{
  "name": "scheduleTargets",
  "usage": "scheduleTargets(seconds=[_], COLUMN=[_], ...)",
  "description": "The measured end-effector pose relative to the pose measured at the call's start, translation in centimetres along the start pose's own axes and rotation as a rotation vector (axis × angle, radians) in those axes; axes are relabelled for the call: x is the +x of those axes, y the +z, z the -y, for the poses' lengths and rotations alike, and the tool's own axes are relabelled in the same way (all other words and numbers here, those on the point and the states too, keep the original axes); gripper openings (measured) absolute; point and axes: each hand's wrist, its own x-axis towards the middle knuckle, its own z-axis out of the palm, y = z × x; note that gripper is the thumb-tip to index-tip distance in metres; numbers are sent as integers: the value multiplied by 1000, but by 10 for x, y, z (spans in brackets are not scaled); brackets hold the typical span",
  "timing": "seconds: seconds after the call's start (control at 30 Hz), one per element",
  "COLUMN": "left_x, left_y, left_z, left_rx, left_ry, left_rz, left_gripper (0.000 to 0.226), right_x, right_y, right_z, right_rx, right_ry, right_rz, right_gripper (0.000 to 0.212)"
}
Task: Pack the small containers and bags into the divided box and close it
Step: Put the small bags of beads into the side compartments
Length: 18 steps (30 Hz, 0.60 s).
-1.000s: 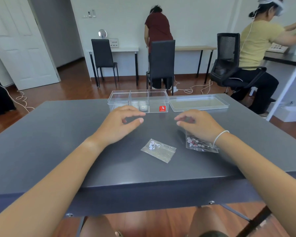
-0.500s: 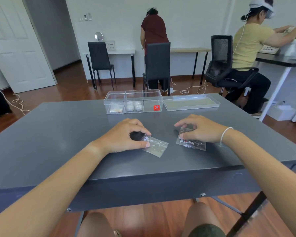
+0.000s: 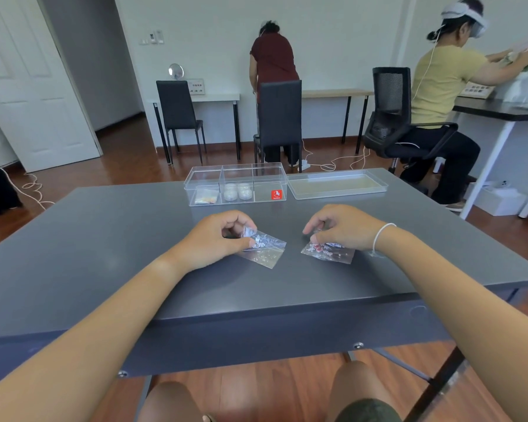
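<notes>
On the dark grey table [image 3: 104, 257], my left hand [image 3: 217, 239] pinches the upper corner of a clear bag of white beads [image 3: 264, 251]. My right hand [image 3: 342, 228] grips the top edge of a clear bag of red and white beads [image 3: 326, 252]. Both bags still touch the tabletop. At the far edge stands the clear divided box [image 3: 235, 185] with a red sticker. Its left compartment holds a small bag [image 3: 206, 196], its middle one two round white containers [image 3: 238, 191], and its right one looks empty. The box's clear lid [image 3: 337, 184] lies flat to its right.
Beyond the table are black chairs [image 3: 279, 117], white desks and cables on the wooden floor. A person in a red top stands at the back; another in yellow sits at a desk on the right. A white door is at the left.
My left hand came down from above the table onto the white-bead bag and pinched it. My right hand closed on the red-bead bag. The bags have shifted slightly.
</notes>
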Motion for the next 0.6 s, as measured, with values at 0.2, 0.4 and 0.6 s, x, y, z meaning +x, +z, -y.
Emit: scheduleTargets(seconds=[0.2,0.4,0.6], left_x=[1,7,30], left_y=[-2,-7,-26], left_z=[-1,0,-8], left_rx=[-26,-79,-136], left_ry=[-2,-25,-51], left_rz=[-52,-125,-189], left_gripper=[24,29,25], right_x=[8,22,41], right_y=[1,4,-8], right_z=[2,3,7], right_rx=[85,190,318], right_ry=[4,16,68], right_rz=[-51,-137,-271], right_gripper=[8,3,14])
